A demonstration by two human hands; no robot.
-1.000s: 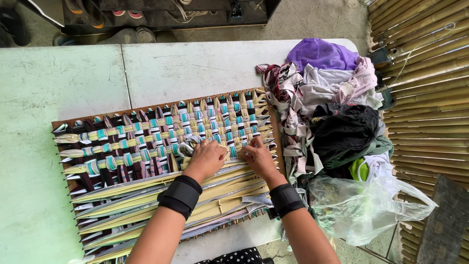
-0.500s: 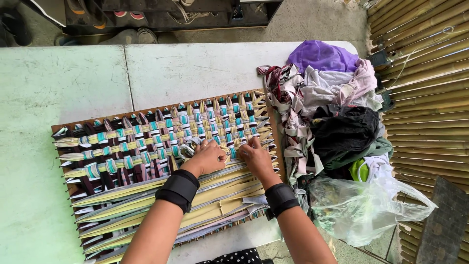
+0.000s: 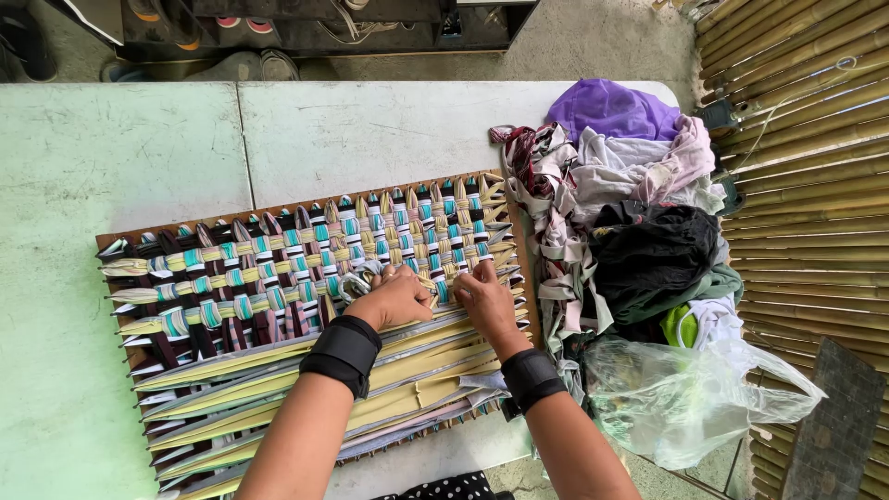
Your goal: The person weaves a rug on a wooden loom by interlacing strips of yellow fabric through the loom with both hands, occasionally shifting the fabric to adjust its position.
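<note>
Fingers of my left hand point(image 3: 400, 296) and right hand point(image 3: 483, 298) are curled tight, pinching a fabric strip point(image 3: 435, 289) at mid-frame on the woven mat point(image 3: 278, 278). It looks soft, light and stretchy to me; best gripped near its free end.

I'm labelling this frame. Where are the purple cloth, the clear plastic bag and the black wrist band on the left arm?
purple cloth point(image 3: 611, 109): head view, middle of its top.
clear plastic bag point(image 3: 685, 398): head view, crumpled middle.
black wrist band point(image 3: 343, 354): head view, its centre on the left wrist.

Pale green table point(image 3: 111, 185), bamboo wall point(image 3: 806, 167) at rt, concrete floor point(image 3: 602, 42).
</note>
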